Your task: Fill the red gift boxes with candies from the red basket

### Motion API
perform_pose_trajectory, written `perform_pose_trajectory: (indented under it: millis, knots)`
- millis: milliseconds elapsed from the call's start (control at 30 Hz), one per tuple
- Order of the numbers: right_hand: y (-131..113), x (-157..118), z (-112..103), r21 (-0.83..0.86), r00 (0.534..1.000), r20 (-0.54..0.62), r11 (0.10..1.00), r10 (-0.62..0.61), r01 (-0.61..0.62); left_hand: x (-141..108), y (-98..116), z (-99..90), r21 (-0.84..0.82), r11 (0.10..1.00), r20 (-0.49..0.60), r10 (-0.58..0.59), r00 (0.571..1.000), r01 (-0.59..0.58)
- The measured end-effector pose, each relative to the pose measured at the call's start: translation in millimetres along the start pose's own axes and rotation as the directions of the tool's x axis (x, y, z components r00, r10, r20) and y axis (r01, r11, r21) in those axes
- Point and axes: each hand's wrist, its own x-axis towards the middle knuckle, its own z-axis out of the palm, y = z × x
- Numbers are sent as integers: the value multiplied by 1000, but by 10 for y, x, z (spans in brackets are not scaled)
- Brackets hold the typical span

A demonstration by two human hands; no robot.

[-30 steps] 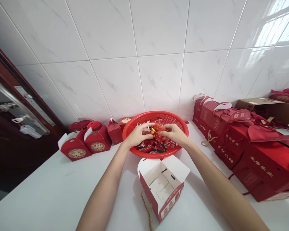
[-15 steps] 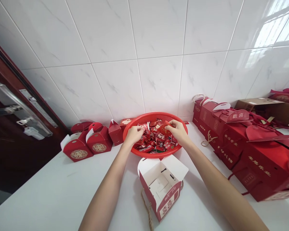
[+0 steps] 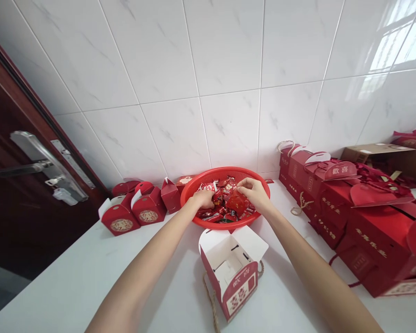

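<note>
Take the open box (image 3: 242,283) as clock centre, with 12 o'clock toward the tiled wall (image 3: 173,138). Stands on the desk (image 3: 175,296), flaps spread and rope handle (image 3: 213,307) lying at 8 o'clock. Shows pale inserts inside. Locate the red basket (image 3: 225,226) at 12 o'clock, just beyond the box, with wrapped sweets (image 3: 229,186) inside.

Reaches with the left hand (image 3: 203,199) into the basket at 9 o'clock of its interior, touching the sweets; cannot tell finger spacing, tips partly hidden. Grips with the right hand (image 3: 253,193) a shiny red packet (image 3: 238,202) over the basket at 3 o'clock, fingers pinched narrow on its upper edge.

Find the gold-labelled boxes (image 3: 120,221) at 10 o'clock, beside a narrow red box (image 3: 170,196). Find the large red boxes (image 3: 334,203) in a row from 1 to 3 o'clock, and the brown carton (image 3: 409,163) at 2 o'clock.
</note>
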Motion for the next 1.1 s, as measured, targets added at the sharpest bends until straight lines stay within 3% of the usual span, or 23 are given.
perform_pose_trajectory:
  millis: [200,433,767,933,1100]
  knots:
    - [20,21,13,-33,998,57,999,-18,20,-31,14,0,-11,999,-27,48,998,-48]
    - [8,12,18,-222,987,157,975,46,-10,-108,-27,-25,-217,971,-18,101,995,-103]
    - [28,-19,71,-481,986,115,875,123,-54,-140,-74,-49,-571,806,-115,112,987,-158]
    - [4,-35,56,-477,985,142,879,102,-22,-172,-25,-58,-656,731,-89,174,981,-189]
    - [-2,-36,50,-450,988,121,893,94,-30,-238,13,-63,-600,779,37,254,967,-182]
